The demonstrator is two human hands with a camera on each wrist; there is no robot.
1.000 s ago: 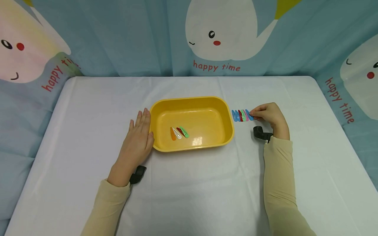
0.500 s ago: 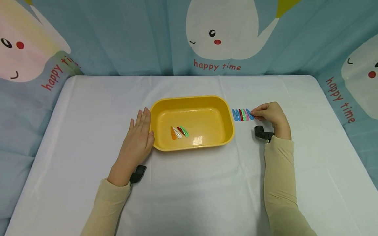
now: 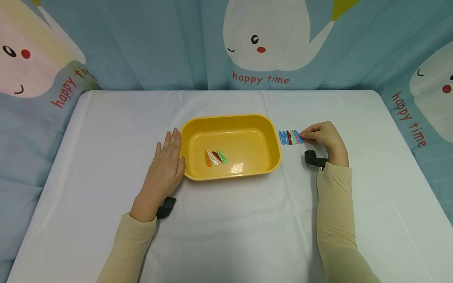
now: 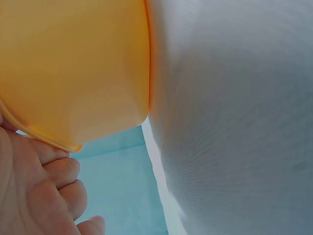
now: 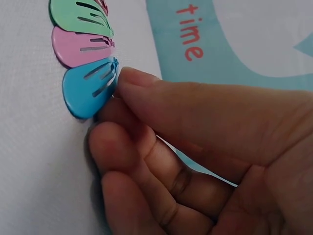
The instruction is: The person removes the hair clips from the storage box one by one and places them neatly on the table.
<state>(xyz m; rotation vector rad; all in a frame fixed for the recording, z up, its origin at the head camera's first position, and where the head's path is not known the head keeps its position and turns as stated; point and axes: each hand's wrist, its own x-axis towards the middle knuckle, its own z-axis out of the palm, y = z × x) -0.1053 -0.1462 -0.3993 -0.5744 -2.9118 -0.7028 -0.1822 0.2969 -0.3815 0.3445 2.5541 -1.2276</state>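
The left hand (image 3: 161, 173) rests straight-fingered against the yellow tray (image 3: 247, 143) of four clips (image 3: 212, 158), its grip holding nothing. Farther off, the grip of the right hand (image 3: 325, 139) is nearly closed, pinching the blue clip (image 5: 88, 93) ending the counter (image 3: 226, 224) row (image 3: 288, 137). Aligning it seems in hand; next likely calls for gentle release.

Left wrist view crops yellow tray (image 4: 78, 68) and left hand (image 4: 36, 186). Right wrist view: red clip (image 5: 103, 5) mostly cut off at top. Head view: sleeves (image 3: 337, 220) cut at bottom.
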